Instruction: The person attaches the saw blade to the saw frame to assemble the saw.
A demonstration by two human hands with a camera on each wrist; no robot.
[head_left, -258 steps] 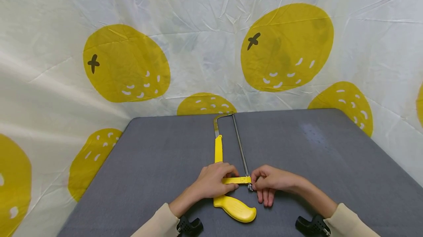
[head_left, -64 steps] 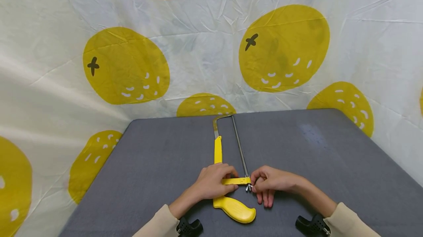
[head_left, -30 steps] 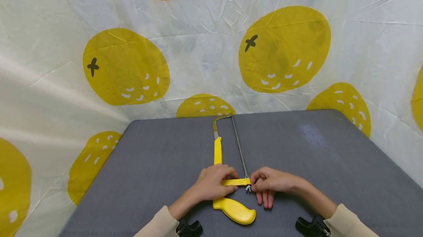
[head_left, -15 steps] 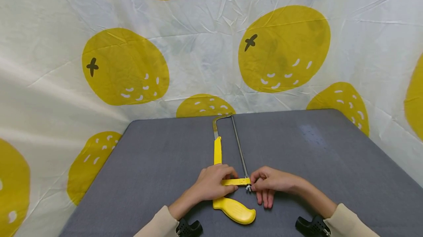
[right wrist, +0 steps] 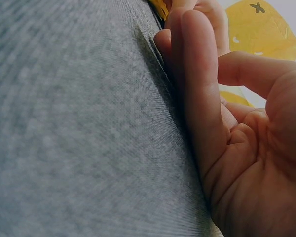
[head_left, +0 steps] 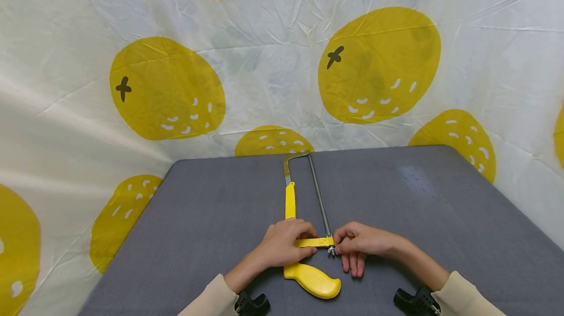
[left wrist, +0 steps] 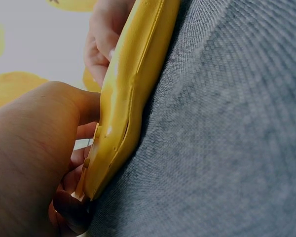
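A hacksaw with a yellow handle (head_left: 314,281) lies flat, its curved metal frame end at the back and its thin blade (head_left: 320,197) on the right. My left hand (head_left: 279,243) grips the yellow frame just above the handle, thumb and fingers either side of the short yellow arm (head_left: 316,242). With thumb and forefinger, my right hand (head_left: 365,238) pinches a small silver wing nut (head_left: 331,251) at the blade's near end; its other fingers extend down along the cloth. In the left wrist view the handle (left wrist: 130,84) covers part of the fingers.
Grey cloth covers the table (head_left: 220,198) beneath the saw, with a pale patch (head_left: 416,179) at the right. Behind and beside it hangs a white sheet (head_left: 273,76) printed with yellow fruit. Black wrist devices (head_left: 253,303) sit at both sleeves.
The wing nut has turned between my right fingertips, its wings standing at a different angle than in the earliest frame. Both hands and the hacksaw stay nearly where they were.
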